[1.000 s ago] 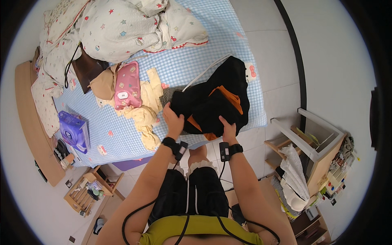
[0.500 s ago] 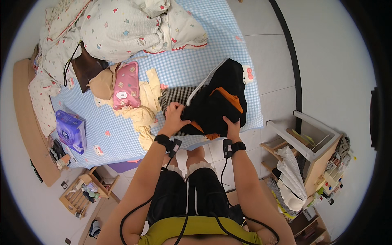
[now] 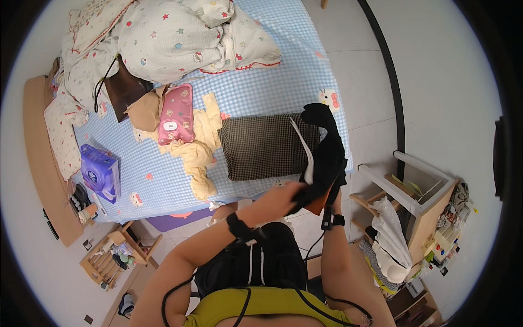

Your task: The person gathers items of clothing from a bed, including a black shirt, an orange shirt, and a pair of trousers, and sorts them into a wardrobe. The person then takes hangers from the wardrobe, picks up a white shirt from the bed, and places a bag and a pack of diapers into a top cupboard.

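A black garment [image 3: 327, 152] with a white stripe and orange patches is bunched up at the bed's near right edge, partly over a dark checked folded cloth [image 3: 267, 147]. My left hand [image 3: 282, 199] grips its lower left side, fingertips lost in the black fabric. On its lower right, my right hand [image 3: 338, 203] holds it from behind; most of those fingers are hidden. Orange fabric [image 3: 318, 203] shows between the two hands. The checked cloth lies flat as a neat rectangle on the blue gingham sheet [image 3: 245, 98].
Left of the checked cloth lie crumpled pale yellow clothes [image 3: 196, 158], a pink pouch-like item [image 3: 177, 114], a beige piece [image 3: 144, 111] and a brown bag [image 3: 125, 90]. A purple package [image 3: 101, 174] sits farther left. A patterned quilt [image 3: 169, 38] covers the far side. Wooden furniture [image 3: 419, 212] stands at right.
The black garment has been lifted and gathered to the right, uncovering most of the checked cloth. Both hands have moved right and closer to me, still on the garment.
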The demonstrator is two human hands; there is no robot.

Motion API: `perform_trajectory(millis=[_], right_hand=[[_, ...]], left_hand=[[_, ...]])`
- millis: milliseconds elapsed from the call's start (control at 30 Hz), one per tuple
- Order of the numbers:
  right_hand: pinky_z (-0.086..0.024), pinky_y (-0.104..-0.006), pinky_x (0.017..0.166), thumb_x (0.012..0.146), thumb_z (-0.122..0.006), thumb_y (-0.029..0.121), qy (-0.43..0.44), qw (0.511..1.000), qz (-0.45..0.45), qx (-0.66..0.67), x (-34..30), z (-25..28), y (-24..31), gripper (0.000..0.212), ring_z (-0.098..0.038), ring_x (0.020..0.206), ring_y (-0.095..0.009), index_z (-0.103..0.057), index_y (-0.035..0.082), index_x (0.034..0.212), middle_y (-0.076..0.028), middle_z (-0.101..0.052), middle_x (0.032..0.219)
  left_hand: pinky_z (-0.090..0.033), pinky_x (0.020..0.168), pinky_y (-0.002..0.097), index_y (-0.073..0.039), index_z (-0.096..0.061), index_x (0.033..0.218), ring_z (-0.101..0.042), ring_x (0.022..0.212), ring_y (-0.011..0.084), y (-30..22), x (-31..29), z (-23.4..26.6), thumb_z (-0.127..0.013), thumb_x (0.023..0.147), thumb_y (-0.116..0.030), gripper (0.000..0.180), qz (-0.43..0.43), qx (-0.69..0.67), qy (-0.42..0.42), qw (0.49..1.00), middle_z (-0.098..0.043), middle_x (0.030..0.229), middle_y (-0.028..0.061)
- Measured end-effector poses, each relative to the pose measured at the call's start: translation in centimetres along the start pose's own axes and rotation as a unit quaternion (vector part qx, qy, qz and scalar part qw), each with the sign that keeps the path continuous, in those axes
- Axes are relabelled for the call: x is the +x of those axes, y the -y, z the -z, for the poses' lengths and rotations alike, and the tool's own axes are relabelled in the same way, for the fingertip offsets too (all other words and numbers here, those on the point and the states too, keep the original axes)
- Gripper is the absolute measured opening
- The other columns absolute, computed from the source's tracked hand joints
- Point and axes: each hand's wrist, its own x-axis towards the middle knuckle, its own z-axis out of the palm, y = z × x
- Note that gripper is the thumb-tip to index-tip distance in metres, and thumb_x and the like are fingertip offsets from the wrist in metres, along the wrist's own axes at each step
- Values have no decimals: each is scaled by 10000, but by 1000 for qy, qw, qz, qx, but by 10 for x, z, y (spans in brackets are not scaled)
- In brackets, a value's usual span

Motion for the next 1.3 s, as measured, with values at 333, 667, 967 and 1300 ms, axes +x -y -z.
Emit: perform_trajectory(millis=[333, 667, 967, 1300], right_hand=[[-407, -306, 918, 733, -735, 175, -149, 937, 122, -292, 56, -38, -23, 560, -543, 1008, -203, -486, -30, 1191, -101, -572, 1093], [-398, -296, 930, 689, -774, 132, -17, 963, 84, -256, 50, -69, -1, 553, -538, 1038, -203, -551, -27, 1168, -79, -582, 1139], [-461, -329, 878, 738, -636, 21, 75, 980, 58, -175, 9, -73, 17, 410, -580, 985, -222, -553, -6, 1139, -79, -609, 1074], [-438, -363, 956, 865, -524, 100, 384, 900, -123, -168, -175, -144, -56, 434, -540, 1103, -251, -433, -7, 1275, -105, -528, 1239]], left_hand=[[-370, 981, 381, 113, -261, 1307, -440, 1178, 389, 276, -39, 19, -739, 731, -334, 872, 300, 76, -268, 912, -417, 1260, 305], [-463, 868, 303, 79, -490, 1179, -578, 1000, 228, 239, -5, 28, -788, 687, -257, 666, 217, -420, -208, 856, -593, 1100, 155], [-483, 813, 287, 34, -608, 1063, -606, 879, 150, 103, -80, -3, -757, 695, -87, 415, 102, -480, -181, 852, -656, 978, 81], [-371, 975, 294, -25, -415, 1302, -469, 1131, 157, 35, -417, -93, -754, 664, -13, 723, -61, -404, -335, 849, -510, 1253, 67]])
